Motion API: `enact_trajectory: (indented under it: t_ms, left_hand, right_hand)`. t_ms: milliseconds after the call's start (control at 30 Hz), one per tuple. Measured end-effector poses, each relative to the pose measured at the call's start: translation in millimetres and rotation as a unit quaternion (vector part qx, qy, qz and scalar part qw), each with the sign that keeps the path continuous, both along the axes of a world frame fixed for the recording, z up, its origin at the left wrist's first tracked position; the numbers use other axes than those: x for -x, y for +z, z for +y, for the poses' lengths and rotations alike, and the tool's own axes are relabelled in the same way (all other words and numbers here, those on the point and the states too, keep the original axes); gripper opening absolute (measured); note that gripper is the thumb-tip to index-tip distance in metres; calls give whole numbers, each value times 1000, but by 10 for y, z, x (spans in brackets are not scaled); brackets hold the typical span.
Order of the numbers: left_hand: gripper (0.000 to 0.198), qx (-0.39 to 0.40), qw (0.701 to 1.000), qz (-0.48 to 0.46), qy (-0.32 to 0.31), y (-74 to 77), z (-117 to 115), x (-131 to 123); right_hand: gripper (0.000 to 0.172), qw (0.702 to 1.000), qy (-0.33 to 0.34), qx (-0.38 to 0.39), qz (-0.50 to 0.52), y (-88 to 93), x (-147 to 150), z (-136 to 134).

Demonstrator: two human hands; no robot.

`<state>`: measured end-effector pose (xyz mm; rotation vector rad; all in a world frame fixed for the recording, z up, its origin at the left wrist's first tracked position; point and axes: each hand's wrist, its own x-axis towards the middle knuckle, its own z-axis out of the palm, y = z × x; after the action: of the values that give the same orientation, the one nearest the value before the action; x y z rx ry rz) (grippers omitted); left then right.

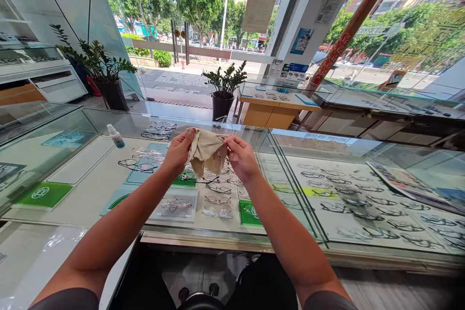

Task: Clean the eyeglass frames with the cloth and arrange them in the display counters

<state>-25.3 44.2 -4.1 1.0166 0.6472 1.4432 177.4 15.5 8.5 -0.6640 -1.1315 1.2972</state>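
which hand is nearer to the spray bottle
Left. The left hand, holding one side of the cloth, is right of the spray bottle; the right hand is farther right, at the cloth's other side.

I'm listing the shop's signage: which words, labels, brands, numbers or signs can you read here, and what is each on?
No text is clear enough to quote.
Spray bottle: label too small.
Green card at far left: round white emblem, not legible.
Poster on the pillar: too small.
Right-hand window: yellowish lettering, too blurred.
White strip behind the display case: dark print, too blurred.
Cloth: none that I can make out.
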Motion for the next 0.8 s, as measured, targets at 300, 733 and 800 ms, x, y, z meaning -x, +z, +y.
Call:
enact_trajectory:
  t_ms: [300,733,800]
  left_hand:
    - [61,-11,1000,-1,-13,14,-16,-8]
    - [57,-1,1000,-12,-25,5,-16,0]
    - [58,1,999,2,-43,3,-35,-2]
  right_hand:
    - [43,998,-52,-15,33,45,-116,67]
    - [38,996,-59,-9,73,22,-161,111]
    - [37,996,-56,-7,74,12,-160,120]
